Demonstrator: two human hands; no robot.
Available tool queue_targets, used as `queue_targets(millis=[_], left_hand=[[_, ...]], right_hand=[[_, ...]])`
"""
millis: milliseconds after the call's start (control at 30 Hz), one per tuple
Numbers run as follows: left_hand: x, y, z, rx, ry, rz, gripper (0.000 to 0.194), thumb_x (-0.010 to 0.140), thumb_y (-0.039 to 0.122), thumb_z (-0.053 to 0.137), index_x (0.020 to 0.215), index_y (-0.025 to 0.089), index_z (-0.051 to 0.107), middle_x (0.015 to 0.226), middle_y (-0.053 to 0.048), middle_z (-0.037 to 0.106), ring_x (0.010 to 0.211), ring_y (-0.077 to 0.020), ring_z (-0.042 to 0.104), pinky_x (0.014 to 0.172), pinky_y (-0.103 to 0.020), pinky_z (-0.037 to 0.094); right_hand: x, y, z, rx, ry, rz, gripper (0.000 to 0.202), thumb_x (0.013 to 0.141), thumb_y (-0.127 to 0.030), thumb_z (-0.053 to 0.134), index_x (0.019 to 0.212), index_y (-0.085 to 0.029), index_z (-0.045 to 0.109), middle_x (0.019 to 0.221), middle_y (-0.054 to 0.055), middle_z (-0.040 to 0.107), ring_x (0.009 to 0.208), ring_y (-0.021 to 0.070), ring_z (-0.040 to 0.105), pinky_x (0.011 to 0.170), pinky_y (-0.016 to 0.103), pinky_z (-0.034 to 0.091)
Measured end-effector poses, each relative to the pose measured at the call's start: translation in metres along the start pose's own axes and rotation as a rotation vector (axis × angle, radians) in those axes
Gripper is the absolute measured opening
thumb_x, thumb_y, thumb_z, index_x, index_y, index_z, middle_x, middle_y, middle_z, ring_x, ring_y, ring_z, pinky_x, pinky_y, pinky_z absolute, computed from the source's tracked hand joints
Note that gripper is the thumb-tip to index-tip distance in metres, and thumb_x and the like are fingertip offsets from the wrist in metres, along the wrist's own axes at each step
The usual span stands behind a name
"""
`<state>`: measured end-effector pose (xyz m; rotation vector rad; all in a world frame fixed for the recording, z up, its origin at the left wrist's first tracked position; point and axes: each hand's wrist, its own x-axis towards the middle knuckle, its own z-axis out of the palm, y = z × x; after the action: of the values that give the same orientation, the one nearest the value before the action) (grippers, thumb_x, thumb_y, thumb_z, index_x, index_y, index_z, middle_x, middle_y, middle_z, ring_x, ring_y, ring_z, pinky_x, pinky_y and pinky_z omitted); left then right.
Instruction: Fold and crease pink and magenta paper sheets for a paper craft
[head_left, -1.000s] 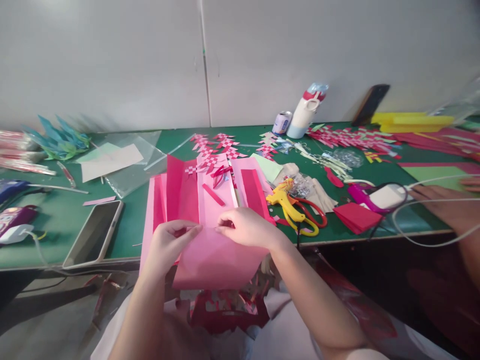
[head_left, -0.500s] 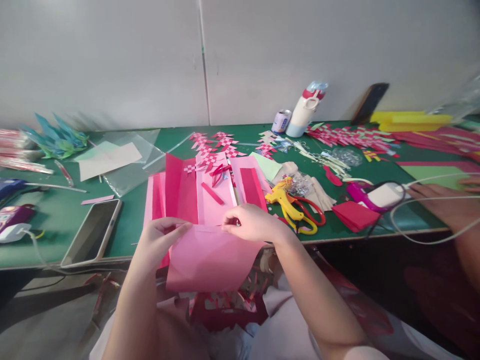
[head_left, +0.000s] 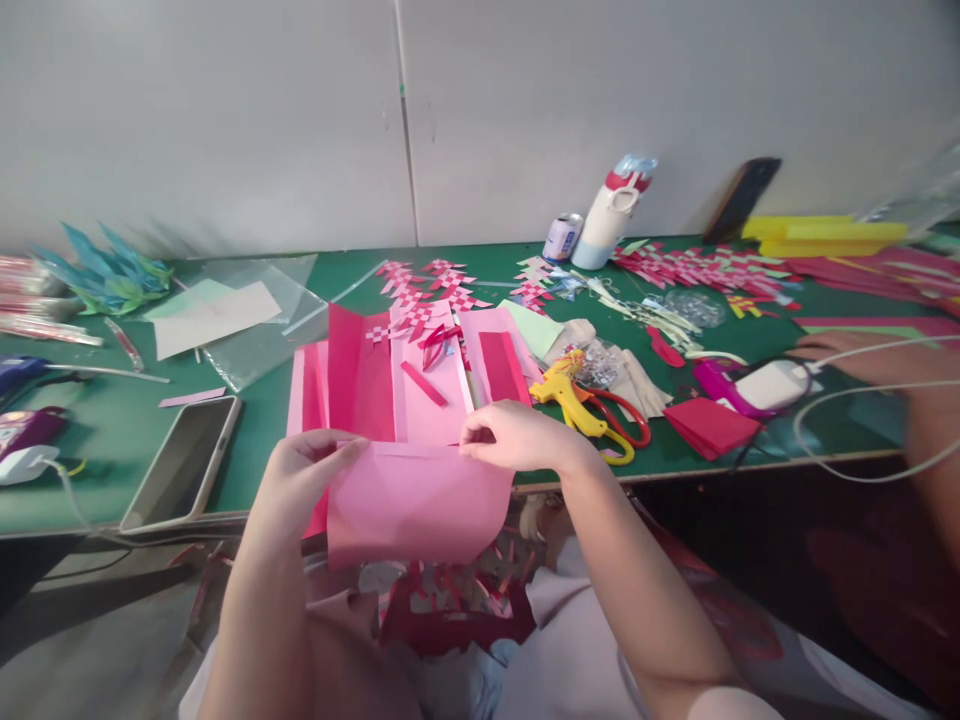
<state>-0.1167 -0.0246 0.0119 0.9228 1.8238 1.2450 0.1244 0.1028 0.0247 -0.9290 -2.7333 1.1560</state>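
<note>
A pink paper sheet (head_left: 420,505) hangs over the table's front edge, its top edge folded in a narrow strip. My left hand (head_left: 311,470) pinches the sheet's top left corner. At the top right, my right hand (head_left: 514,437) pinches the same edge between thumb and fingers. Behind the sheet lie darker red paper (head_left: 361,375) and pink paper (head_left: 431,420), with a small red strip (head_left: 424,384) on top. Woven red and pink paper pieces (head_left: 409,300) lie just beyond.
Yellow-handled scissors (head_left: 574,400), red folded paper (head_left: 711,428), a white bottle (head_left: 606,220) and a can (head_left: 562,238) are to the right. A phone (head_left: 182,465) lies left. Another person's hand (head_left: 862,358) is at the far right, near a white cable (head_left: 847,475).
My hands have moved slightly apart along the pink sheet's top edge, and its lower part has lifted and curved. The other person's hand has shifted left over the green paper.
</note>
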Motion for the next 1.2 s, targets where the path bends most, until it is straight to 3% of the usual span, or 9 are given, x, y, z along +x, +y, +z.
queue_targets(millis=[667, 1033, 1200], left_hand=[[0.007, -0.008, -0.023, 0.028, 0.057, -0.021, 0.029, 0.055, 0.04, 0.083, 0.073, 0.018, 0.076, 0.068, -0.005, 0.072, 0.064, -0.0147, 0.061, 0.058, -0.021, 0.049], [0.011, -0.013, -0.026, 0.029, 0.063, -0.001, 0.033, 0.053, 0.043, 0.083, 0.074, 0.018, 0.078, 0.075, -0.008, 0.075, 0.07, -0.0207, 0.066, 0.063, -0.029, 0.055], [0.011, -0.015, -0.029, 0.027, 0.088, -0.02, 0.035, 0.052, 0.044, 0.084, 0.076, 0.019, 0.078, 0.075, -0.006, 0.075, 0.072, -0.0178, 0.064, 0.066, -0.026, 0.053]], right_hand=[[-0.013, 0.021, -0.019, 0.071, 0.013, 0.03, 0.018, 0.078, -0.029, 0.057, 0.08, -0.016, 0.07, 0.073, 0.001, 0.068, 0.067, 0.0127, 0.058, 0.06, 0.022, 0.037], [-0.009, 0.027, -0.018, 0.185, 0.151, 0.059, 0.017, 0.076, -0.028, 0.06, 0.078, -0.016, 0.071, 0.075, 0.003, 0.072, 0.073, 0.015, 0.064, 0.064, 0.023, 0.043], [-0.012, 0.027, -0.021, 0.266, 0.197, 0.084, 0.015, 0.075, -0.028, 0.064, 0.079, -0.015, 0.071, 0.076, 0.003, 0.072, 0.073, 0.0153, 0.065, 0.068, 0.023, 0.046]])
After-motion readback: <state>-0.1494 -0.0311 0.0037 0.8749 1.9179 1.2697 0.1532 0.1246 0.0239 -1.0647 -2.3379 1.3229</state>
